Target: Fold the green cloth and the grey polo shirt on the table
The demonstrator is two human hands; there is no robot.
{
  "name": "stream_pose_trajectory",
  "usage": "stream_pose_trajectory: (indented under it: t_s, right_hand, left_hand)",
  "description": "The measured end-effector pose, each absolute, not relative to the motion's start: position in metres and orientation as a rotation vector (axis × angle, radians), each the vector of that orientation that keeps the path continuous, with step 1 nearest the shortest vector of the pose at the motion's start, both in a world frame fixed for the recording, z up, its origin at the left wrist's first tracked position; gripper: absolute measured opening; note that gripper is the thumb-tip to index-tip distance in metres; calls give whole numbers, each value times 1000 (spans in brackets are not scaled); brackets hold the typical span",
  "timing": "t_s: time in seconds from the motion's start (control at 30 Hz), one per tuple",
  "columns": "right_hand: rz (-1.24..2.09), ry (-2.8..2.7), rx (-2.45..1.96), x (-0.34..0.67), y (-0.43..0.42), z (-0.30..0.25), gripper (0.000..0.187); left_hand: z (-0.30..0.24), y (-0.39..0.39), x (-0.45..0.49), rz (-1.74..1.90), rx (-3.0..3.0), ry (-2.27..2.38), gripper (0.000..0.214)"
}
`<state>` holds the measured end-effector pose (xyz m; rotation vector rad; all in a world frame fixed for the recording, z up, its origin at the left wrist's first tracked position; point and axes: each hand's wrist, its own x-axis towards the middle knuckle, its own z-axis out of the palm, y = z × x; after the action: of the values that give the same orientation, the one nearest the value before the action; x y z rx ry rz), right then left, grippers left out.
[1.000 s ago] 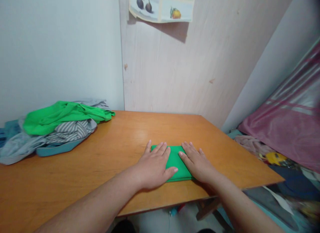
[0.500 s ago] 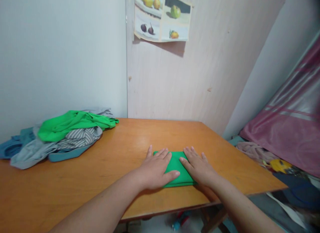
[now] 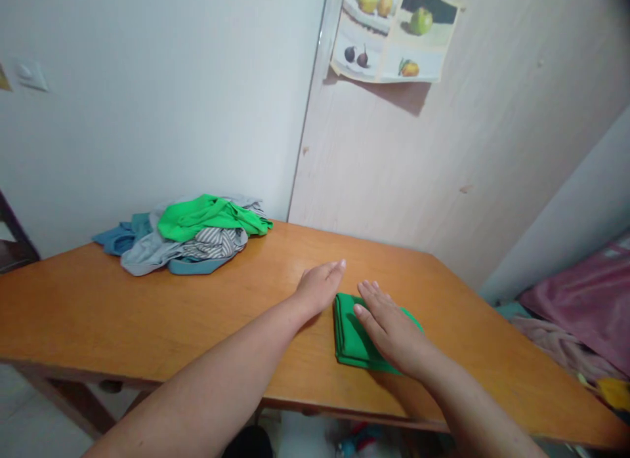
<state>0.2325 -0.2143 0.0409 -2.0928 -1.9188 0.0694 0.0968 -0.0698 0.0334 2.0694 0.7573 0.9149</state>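
A green cloth (image 3: 352, 336), folded into a thick flat rectangle, lies near the front edge of the table. My right hand (image 3: 391, 327) is over its right part, open, fingers stretched out and palm down; whether the palm presses on it I cannot tell. Just left of the folded cloth, my left hand (image 3: 317, 289) is turned on its side with the thumb up. Its thumb is stretched out and it grips nothing that I can see; the other fingers are partly hidden behind the hand.
Crumpled clothes (image 3: 197, 238) in bright green, grey stripes and blue lie heaped at the back left of the wooden table (image 3: 236, 313). A fruit picture (image 3: 394, 35) hangs on the wall. Pink fabric (image 3: 581, 300) is beyond the table's right side.
My left hand has come off the folded cloth to its left side and turned thumb up. My right hand stays over the cloth. The view has swung left and tilted.
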Motion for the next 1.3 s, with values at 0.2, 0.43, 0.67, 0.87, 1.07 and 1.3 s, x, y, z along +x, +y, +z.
stream_pose_trajectory:
  t_s: [0.2, 0.43, 0.67, 0.87, 1.07, 1.3]
  right_hand:
    - [84, -2067, -2091, 219, -212, 30, 75]
    - [-45, -2114, -2166, 212, -217, 22, 71]
    - [-87, -2108, -2154, 210, -218, 20, 69]
    - [-93, -2099, -2166, 209, -218, 20, 69]
    - [-67, -2082, -2176, 208, -217, 22, 72]
    - [57, -2032, -2119, 216, -220, 29, 73]
  left_hand:
    - [28, -66, 98, 950, 2051, 779, 67]
    - [26, -65, 98, 918, 2039, 797, 70]
    - [27, -64, 98, 871, 2060, 822, 72]
    - [28, -64, 100, 876, 2041, 826, 74]
    - [27, -64, 101, 885, 2068, 797, 76]
    - [25, -62, 99, 847, 2115, 783, 74]
